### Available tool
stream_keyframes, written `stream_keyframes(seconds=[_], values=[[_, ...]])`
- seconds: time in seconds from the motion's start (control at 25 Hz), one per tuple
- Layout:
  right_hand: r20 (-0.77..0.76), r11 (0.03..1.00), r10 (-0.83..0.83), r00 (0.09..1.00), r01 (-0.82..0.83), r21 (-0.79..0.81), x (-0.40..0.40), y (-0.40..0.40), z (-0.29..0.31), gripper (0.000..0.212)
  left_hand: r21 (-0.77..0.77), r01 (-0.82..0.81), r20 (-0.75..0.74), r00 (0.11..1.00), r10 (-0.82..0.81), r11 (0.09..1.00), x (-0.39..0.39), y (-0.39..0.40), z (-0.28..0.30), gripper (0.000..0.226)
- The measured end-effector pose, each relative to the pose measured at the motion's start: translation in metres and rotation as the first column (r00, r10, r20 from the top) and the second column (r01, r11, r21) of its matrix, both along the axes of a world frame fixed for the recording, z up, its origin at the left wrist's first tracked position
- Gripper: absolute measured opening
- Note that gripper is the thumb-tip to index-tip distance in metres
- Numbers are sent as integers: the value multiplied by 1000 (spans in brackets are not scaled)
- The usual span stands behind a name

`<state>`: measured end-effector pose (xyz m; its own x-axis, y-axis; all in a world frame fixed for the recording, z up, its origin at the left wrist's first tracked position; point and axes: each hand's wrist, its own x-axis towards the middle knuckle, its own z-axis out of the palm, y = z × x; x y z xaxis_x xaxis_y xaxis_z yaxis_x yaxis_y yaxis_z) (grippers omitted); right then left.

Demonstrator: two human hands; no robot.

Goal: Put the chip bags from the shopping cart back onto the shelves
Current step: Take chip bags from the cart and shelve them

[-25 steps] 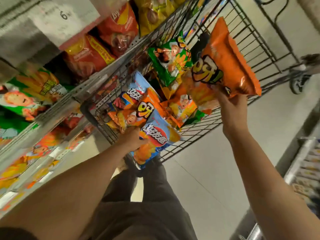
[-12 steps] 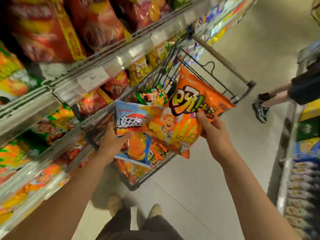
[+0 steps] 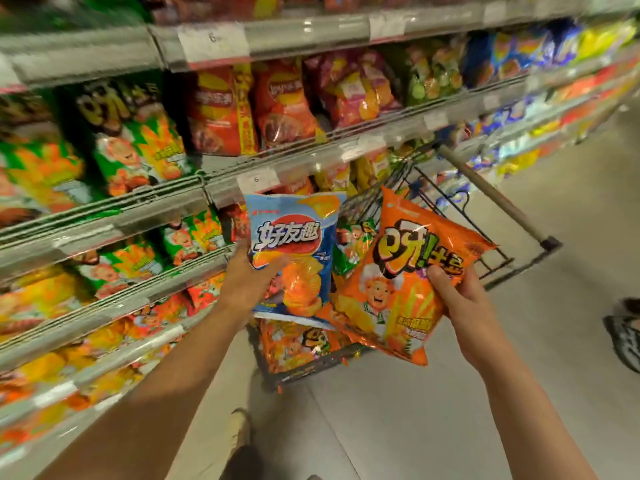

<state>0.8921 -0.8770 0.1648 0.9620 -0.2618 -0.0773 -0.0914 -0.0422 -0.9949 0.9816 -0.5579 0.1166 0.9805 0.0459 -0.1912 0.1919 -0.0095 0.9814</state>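
My left hand grips a blue chip bag by its left edge and holds it upright above the shopping cart. My right hand holds an orange chip bag by its right side, tilted, just right of the blue one. Below both bags, more orange and green chip bags lie in the wire cart. The shelves full of chip bags rise to the left, close to my left hand.
Shelf rails with price tags run across the left and top. The cart handle sticks out to the right. Another person's shoe is at the right edge on the grey floor. My own foot is below the cart.
Both bags have come up out of the cart and now sit side by side in front of me. My view has swung up and left toward the shelves.
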Motion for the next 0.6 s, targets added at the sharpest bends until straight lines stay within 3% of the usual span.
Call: stream_keyframes(seconds=[0.16, 0.32, 0.48, 0.6], values=[[1, 996, 94, 996, -94, 1, -2, 7, 2, 38, -61, -110, 19, 994, 112, 992, -34, 18, 32, 42], [35, 973, 232, 972, -232, -7, 10, 42, 16, 51, -8, -109, 39, 993, 109, 994, -67, 54, 64, 54], [91, 944, 324, 942, -327, 29, 19, 92, 36, 63, 15, -125, 80, 989, 123, 992, -99, 101, 93, 39], [122, 920, 387, 914, -391, 13, 18, 138, 56, 53, 8, -173, 137, 976, 170, 985, -124, 144, 112, 36]])
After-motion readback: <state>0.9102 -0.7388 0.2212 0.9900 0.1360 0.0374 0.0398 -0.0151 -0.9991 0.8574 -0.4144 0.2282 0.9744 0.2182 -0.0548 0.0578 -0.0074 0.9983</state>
